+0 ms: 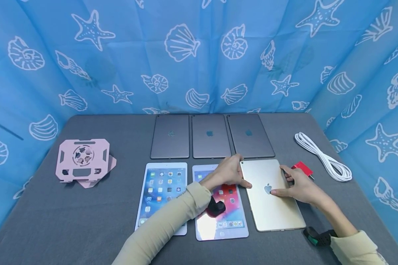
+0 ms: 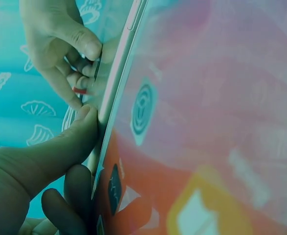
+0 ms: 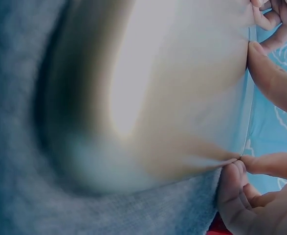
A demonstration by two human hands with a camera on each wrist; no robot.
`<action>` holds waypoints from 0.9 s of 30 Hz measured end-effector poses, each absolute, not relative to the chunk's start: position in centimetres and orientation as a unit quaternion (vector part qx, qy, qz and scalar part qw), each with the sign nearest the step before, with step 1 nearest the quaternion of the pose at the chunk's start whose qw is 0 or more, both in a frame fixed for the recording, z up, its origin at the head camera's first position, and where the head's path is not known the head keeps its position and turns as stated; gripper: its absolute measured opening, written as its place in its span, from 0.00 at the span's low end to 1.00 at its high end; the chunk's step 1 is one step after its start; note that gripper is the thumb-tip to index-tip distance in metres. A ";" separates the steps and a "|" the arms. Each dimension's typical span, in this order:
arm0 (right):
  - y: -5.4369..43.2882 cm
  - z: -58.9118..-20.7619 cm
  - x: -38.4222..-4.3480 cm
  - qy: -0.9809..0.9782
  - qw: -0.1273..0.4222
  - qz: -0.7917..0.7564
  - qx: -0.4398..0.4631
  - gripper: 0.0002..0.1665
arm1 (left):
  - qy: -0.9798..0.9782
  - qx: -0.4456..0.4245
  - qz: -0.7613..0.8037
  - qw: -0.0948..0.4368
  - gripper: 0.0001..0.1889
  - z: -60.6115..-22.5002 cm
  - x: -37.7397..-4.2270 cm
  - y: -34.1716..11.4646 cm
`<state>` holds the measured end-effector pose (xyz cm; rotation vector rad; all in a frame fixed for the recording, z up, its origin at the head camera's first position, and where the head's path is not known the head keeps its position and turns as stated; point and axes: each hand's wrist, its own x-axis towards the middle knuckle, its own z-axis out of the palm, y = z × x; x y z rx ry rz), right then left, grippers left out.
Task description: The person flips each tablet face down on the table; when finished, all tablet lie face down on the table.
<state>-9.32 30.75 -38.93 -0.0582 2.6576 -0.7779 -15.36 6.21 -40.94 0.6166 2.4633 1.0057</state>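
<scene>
A gold tablet (image 1: 275,215) lies with its back up at the front right, an apple logo on it. At its upper left edge, my left hand (image 1: 227,171) grips it with thumb and fingers. My right hand (image 1: 300,187) holds the right edge, thumb across the back and fingers curled at the side. The right wrist view shows the tablet's shiny back (image 3: 182,98) with fingertips pinching the rim. Under my left wrist is a white tablet with a lit screen (image 1: 230,211), which fills much of the left wrist view.
Another white lit tablet (image 1: 162,187) lies further left, partly hidden by my left sleeve. Three dark grey tablets (image 1: 170,138) are lined up behind, backs up. A pink stand (image 1: 83,160) is at the left. A red block (image 1: 302,168) and a coiled white cable (image 1: 323,156) lie right.
</scene>
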 end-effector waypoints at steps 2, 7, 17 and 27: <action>30.8 -38.9 -9.4 0.942 0.188 -0.278 -0.020 0.67 | 0.885 0.218 0.359 0.201 0.48 -41.0 -15.4 6.3; 30.9 -39.0 -9.7 0.939 0.192 -0.285 -0.020 0.68 | 0.887 0.214 0.360 0.197 0.48 -41.1 -15.4 6.4; 31.5 -38.9 -10.3 0.933 0.208 -0.292 -0.026 0.66 | 0.886 0.210 0.366 0.190 0.47 -41.3 -15.3 6.3; 31.6 -38.3 -10.2 0.932 0.223 -0.285 -0.013 0.65 | 0.891 0.230 0.353 0.171 0.43 -41.4 -15.4 6.3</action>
